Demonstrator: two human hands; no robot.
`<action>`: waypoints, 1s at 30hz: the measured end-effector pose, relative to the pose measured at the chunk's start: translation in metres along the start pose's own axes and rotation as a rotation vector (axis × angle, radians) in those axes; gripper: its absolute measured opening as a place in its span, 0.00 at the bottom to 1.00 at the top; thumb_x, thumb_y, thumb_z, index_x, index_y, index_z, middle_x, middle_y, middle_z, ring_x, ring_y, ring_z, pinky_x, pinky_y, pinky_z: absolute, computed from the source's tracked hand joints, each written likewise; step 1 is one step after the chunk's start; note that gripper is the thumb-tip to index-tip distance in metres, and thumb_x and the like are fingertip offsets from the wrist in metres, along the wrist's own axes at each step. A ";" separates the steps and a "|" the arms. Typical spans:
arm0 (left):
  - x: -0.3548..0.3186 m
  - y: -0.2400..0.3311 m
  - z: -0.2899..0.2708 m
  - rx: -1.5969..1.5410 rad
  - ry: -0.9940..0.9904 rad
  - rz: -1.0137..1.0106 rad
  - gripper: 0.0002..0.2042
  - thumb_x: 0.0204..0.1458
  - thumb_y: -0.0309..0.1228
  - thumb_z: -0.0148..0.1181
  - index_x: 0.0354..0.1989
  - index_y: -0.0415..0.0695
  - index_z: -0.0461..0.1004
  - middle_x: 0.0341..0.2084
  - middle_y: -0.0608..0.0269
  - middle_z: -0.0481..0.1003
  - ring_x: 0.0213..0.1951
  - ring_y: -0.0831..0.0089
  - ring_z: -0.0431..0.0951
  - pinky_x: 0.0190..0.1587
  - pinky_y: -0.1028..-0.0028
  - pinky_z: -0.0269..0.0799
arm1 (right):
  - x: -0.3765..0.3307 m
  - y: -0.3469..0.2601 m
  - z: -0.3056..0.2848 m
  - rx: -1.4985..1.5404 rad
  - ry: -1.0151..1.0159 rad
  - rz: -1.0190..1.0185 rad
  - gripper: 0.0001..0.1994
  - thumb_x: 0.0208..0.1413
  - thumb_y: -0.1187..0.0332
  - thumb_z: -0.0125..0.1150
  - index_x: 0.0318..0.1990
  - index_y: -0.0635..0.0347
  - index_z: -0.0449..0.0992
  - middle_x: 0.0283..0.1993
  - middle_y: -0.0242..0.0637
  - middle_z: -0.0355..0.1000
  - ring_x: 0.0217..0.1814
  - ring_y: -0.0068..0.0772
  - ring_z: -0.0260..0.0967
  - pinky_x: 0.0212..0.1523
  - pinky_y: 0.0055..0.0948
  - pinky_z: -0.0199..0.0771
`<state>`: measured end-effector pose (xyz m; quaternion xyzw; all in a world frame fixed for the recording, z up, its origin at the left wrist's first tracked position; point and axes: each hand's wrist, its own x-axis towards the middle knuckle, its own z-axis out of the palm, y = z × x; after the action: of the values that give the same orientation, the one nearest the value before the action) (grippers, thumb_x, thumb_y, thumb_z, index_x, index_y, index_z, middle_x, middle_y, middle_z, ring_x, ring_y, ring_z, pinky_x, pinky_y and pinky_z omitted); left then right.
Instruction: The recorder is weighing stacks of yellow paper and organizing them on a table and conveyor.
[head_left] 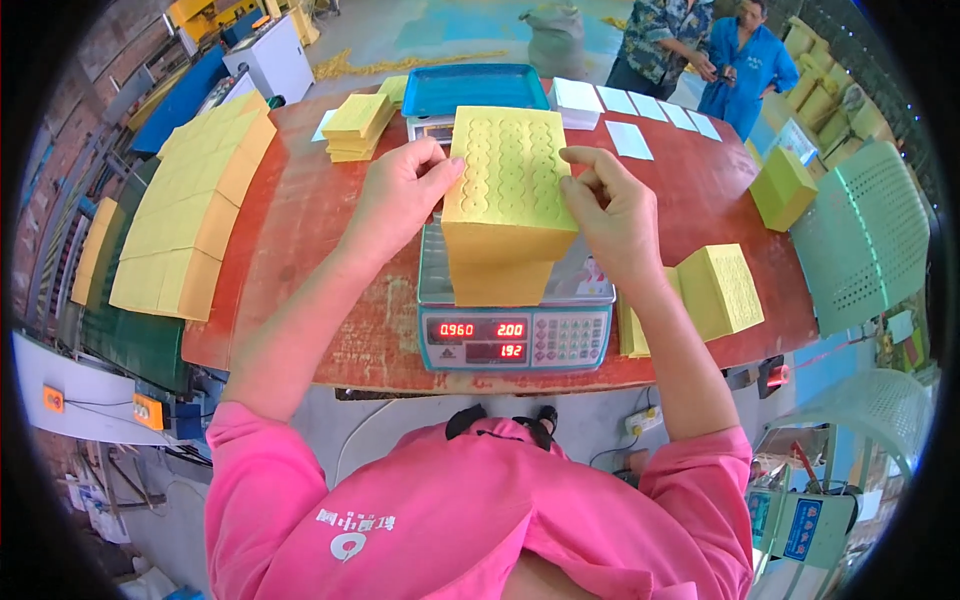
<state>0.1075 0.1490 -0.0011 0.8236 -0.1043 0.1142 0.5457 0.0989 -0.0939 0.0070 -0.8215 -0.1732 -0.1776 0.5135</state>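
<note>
A tall stack of yellow paper [505, 240] with rows of punched, coin-like round marks on its top sheet stands on a digital scale [570, 335] with lit red digits. My left hand [412, 190] is closed at the stack's upper left edge, thumb against the paper. At the opposite edge my right hand [612, 208] is closed too, with thumb and forefinger at the paper. How many sheets lie between the fingers cannot be made out. Close to my right forearm, more yellow paper stacks [712, 295] rest on the red table [330, 310].
Many yellow stacks [185, 215] line the left side. Behind the scale are a blue tray [470, 88], a smaller yellow pile [358, 118] and white sheets [628, 140]. A perforated green chair [865, 240] borders the table's right. Two people [745, 75] stand beyond the far edge.
</note>
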 end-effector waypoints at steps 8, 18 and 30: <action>-0.053 -0.023 -0.015 -0.035 0.319 -0.016 0.11 0.60 0.33 0.57 0.26 0.43 0.70 0.16 0.71 0.66 0.21 0.85 0.66 0.23 0.78 0.61 | -0.054 0.018 -0.023 0.185 0.259 0.064 0.11 0.60 0.80 0.54 0.49 0.64 0.76 0.26 0.25 0.69 0.26 0.11 0.62 0.27 0.16 0.63; -0.138 -0.099 -0.049 -0.210 0.445 -0.402 0.10 0.62 0.35 0.55 0.27 0.50 0.69 0.17 0.73 0.67 0.19 0.85 0.63 0.22 0.82 0.56 | -0.144 0.074 -0.053 0.263 0.278 0.387 0.12 0.61 0.79 0.50 0.50 0.69 0.75 0.25 0.23 0.62 0.24 0.12 0.56 0.25 0.16 0.58; -0.146 -0.082 -0.024 -0.243 0.369 -0.385 0.13 0.62 0.35 0.56 0.24 0.48 0.67 0.17 0.72 0.68 0.19 0.86 0.64 0.22 0.82 0.56 | -0.162 0.072 -0.042 0.375 0.266 0.400 0.12 0.61 0.80 0.50 0.50 0.69 0.75 0.25 0.25 0.64 0.24 0.13 0.59 0.26 0.17 0.59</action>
<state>-0.0089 0.2094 -0.1074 0.7223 0.1421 0.1428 0.6616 -0.0146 -0.1785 -0.1085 -0.6995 0.0313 -0.1439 0.6993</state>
